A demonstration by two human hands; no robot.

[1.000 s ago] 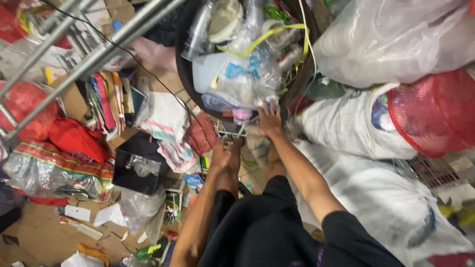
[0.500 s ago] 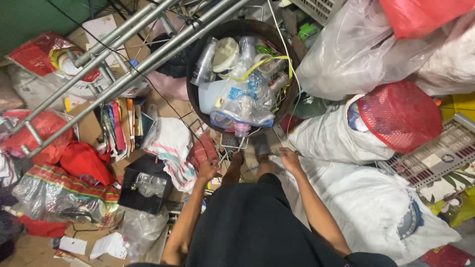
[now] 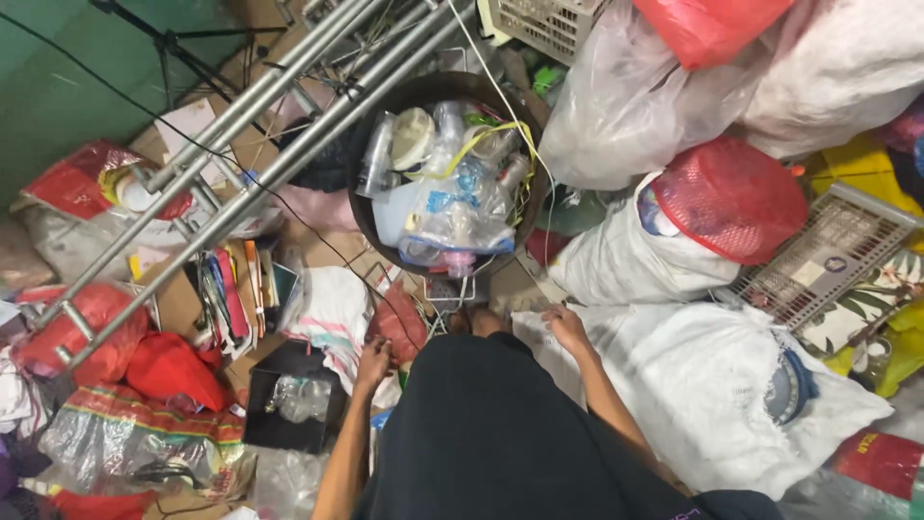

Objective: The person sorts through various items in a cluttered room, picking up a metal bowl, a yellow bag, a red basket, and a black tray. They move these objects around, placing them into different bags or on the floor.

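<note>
So my left hand (image 3: 372, 358) is hanging loose with fingers slightly curled on nothing, right by one red mesh bag (image 3: 399, 325) on the floor. My right hand (image 3: 568, 327) is open too, resting at the edge of one big white sack (image 3: 703, 385). Straight ahead there's one dark round bin (image 3: 385, 241) stuffed with clear plastic bottles (image 3: 452, 207), too jumbled to count. One black box (image 3: 284, 404) sits left of me.

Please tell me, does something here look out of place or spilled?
Yes. The round dark bin is overfilled: clear plastic bottles heap above its rim, with a yellow strap draped over them. Long metal poles lean slantwise across the clutter beside it. Neither hand holds anything.
</note>
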